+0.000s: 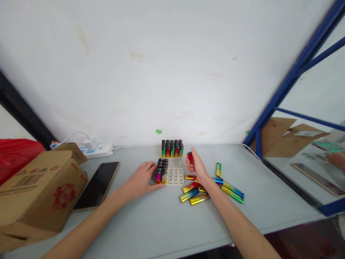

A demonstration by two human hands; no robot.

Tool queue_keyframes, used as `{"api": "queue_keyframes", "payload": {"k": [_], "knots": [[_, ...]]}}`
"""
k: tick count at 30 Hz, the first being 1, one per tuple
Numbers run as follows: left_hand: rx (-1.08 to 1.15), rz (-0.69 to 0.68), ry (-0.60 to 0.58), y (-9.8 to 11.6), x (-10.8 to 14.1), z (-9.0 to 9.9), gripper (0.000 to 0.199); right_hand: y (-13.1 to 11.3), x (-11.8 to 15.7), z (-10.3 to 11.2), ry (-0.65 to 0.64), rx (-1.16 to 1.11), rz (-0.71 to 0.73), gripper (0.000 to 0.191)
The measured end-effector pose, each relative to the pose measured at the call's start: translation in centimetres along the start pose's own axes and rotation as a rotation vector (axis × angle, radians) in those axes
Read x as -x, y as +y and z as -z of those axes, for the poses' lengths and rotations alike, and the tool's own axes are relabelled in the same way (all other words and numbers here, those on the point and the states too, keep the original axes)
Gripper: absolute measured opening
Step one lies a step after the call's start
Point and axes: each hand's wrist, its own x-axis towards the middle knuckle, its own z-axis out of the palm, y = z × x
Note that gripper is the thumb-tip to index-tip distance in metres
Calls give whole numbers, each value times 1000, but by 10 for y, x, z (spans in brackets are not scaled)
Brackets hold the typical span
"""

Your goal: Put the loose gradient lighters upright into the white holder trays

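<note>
My right hand [196,166] is closed around a lighter [190,157] with a dark red and black end showing; the fingers hide the rest. It is above the table, to the right of a white tray [175,177] with round-edged slots. Two columns of black-topped lighters [161,170] stand upright in the tray's left part, while slots on its right are bare. My left hand [147,176] cups the tray's left side, its thumb along the front edge and its fingers against the lighters. Shiny multicoloured lighter bodies [198,199] lie in a loose pile under my right forearm.
Behind the tray, a full block of upright lighters [172,149] stands near the wall. A phone [97,185], a cardboard box [40,190] and a power strip [101,149] are on the left. A blue metal frame [288,79] rises on the right.
</note>
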Motion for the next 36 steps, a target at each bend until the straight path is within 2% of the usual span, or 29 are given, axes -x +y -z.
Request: {"api": "queue_keyframes", "payload": {"k": [4,9,12,15,17,22,30,36], "knots": [[4,6,-6,-2,-1,-2,63,6,1,-10,135,-32,-32,52],[18,2,-13,-2,-1,-1,62,7,3,-13,163,5,-28,48],[27,-10,-9,-2,-1,1,61,6,3,-13,79,34,22,53],[38,-20,-23,-2,-1,4,61,7,4,-15,-32,74,121,56],[48,-25,-34,-2,-1,5,64,10,4,-17,-63,147,188,55],[46,-32,-51,-1,-1,9,66,19,4,-17,-79,333,280,43],[43,-42,-46,-1,0,7,65,10,12,-22,-76,365,420,27],[73,-47,-26,-2,1,7,63,17,11,-26,-163,755,445,8]]}}
